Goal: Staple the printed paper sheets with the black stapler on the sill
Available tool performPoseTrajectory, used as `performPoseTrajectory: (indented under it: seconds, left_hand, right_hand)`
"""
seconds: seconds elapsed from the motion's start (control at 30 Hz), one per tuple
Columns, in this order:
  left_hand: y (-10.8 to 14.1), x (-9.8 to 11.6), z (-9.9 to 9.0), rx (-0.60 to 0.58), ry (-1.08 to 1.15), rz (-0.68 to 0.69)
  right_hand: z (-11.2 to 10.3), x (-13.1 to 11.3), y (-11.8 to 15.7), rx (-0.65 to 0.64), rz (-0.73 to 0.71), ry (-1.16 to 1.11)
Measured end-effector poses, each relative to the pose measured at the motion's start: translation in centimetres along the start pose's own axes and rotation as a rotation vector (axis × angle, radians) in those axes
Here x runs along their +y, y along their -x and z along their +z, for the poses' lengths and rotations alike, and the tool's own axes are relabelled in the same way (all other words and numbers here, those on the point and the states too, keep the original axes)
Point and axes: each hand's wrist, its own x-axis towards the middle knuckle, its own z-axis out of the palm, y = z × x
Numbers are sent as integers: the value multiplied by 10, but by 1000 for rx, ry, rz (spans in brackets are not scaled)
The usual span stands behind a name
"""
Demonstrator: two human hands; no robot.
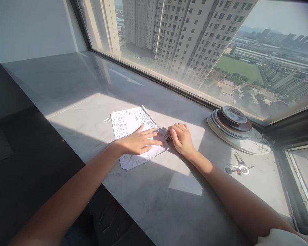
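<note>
White sheets of paper (121,124) with dark writing lie on the grey sill, in the sunlit patch. My left hand (139,140) rests flat on them with its fingers spread. Just off their right edge, my right hand (180,137) is closed round a small dark, shiny tool (167,136), perhaps a stapler, whose front end is at the paper's right corner. Most of the tool is hidden by my fingers. A thin white stick or rolled strip (149,115) lies along the paper's upper right edge.
Stacked plates and bowls (231,121) stand at the right by the window frame (154,76). Nearer me lies a small metal object (242,169) with thin arms. A small strip, possibly staples (107,120), sits left of the paper. The sill's front edge (78,158) runs diagonally.
</note>
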Motion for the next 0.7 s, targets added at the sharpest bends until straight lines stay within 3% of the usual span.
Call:
performPoseTrajectory:
  seconds: [0.43,0.7]
  left_hand:
    - [-1,-2,-3,41,99,-20]
    - [4,-2,-2,65,146,-25]
  right_hand:
    - [5,-5,-2,-11,-35,207]
    - [2,3,0,-14,-46,47]
